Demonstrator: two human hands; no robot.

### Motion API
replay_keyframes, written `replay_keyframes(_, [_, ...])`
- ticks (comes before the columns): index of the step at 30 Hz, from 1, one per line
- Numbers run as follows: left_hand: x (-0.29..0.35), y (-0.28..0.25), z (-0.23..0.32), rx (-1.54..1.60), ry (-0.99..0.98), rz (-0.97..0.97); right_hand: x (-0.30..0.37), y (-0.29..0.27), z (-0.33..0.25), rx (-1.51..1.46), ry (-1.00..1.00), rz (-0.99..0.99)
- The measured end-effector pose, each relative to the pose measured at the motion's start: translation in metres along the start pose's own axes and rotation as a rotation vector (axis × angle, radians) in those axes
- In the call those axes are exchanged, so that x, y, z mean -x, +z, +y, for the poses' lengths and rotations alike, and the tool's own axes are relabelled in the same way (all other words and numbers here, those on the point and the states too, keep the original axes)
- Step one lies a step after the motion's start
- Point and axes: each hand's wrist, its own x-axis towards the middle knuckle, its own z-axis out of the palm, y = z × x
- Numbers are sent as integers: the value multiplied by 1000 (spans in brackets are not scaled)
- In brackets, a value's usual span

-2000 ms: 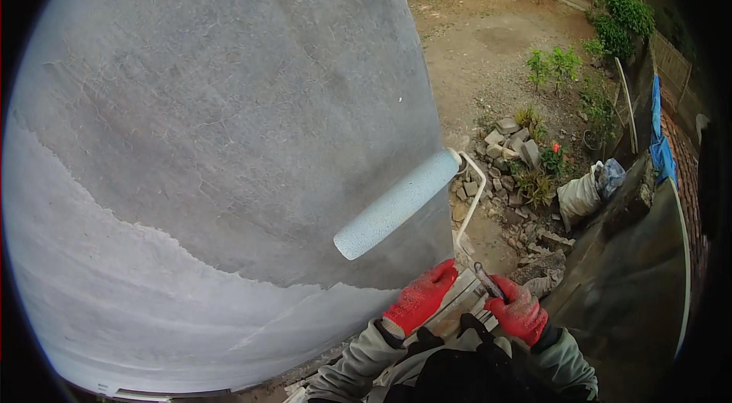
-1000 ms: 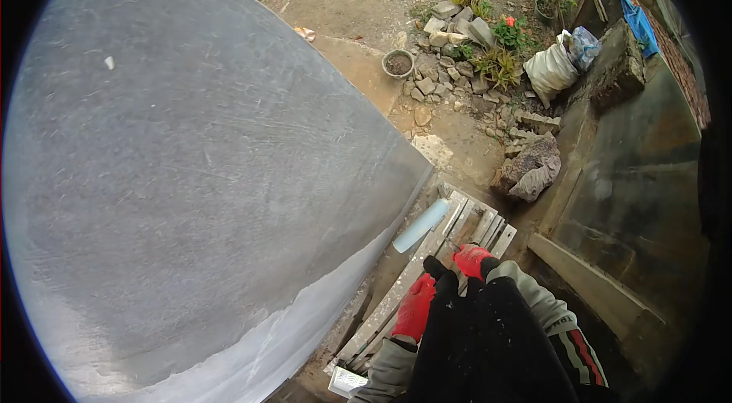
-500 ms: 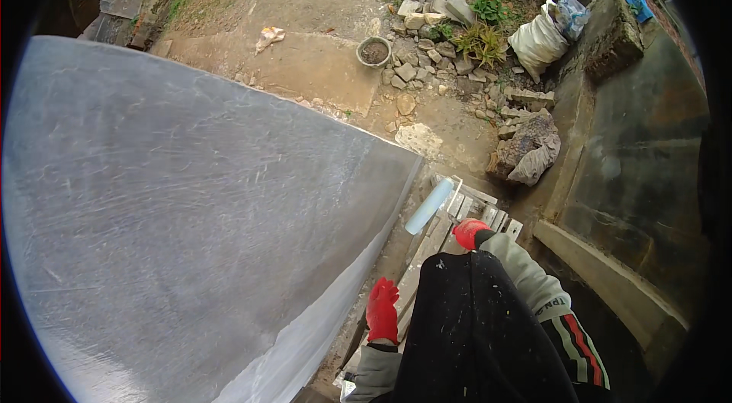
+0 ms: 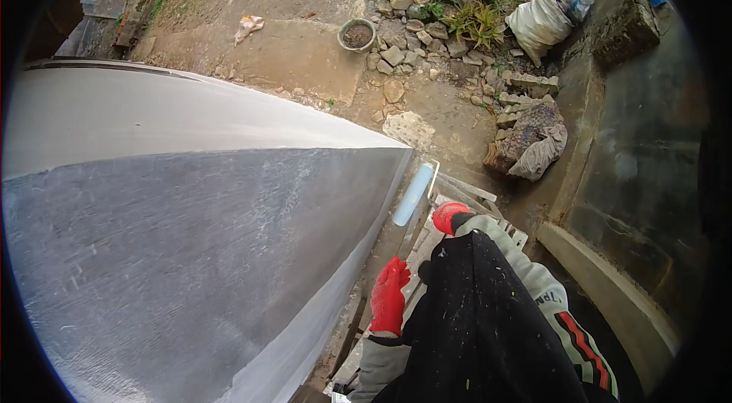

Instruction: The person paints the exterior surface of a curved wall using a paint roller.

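My right hand [image 4: 448, 217], in a red glove, is closed round the handle of a paint roller [image 4: 413, 194]. The roller has a pale blue sleeve on a white wire frame and is held just off the corner of a grey wall [image 4: 191, 250]. Lower down, my left hand [image 4: 390, 296], also red-gloved, has its fingers stretched upward with nothing visible in it. It is beside the wall's pale lower strip, apart from the surface. Wooden planks [image 4: 457, 193] lie below the hands, partly hidden by my dark, paint-flecked clothing.
A white band [image 4: 191, 117] runs along the grey wall's far edge. Beyond the planks are rubble stones [image 4: 415, 44], a round pot of soil [image 4: 357, 35], a white sack [image 4: 538, 22] and a filled bag [image 4: 534, 140]. A dark wall [image 4: 644, 166] with a low ledge stands at right.
The view has shifted, bringing the white band into sight. The roller and my right hand have moved slightly left and up; my left hand sits a little higher.
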Motion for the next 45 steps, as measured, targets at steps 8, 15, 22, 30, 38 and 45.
replay_keyframes(8, [-101, -29, -61, -122, 5, -104, -134, 45, 30, 30, -115, -75])
replay_keyframes(15, [-164, -50, -61, -114, 32, -100, -268, 98, 0, 71, -108, -14])
replay_keyframes(22, [-198, -37, -79, -79, 63, -237, -371, 165, 68, 3, 68, -10])
replay_keyframes(30, [-196, -56, -104, -193, -46, -225, -432, 183, 81, -53, 178, 30])
replay_keyframes(38, [-201, -75, -120, -419, 6, -235, -433, 176, 93, -137, 295, 99])
replay_keyframes(45, [-205, -70, -116, -342, -5, -204, -458, 184, 80, -79, 179, 46])
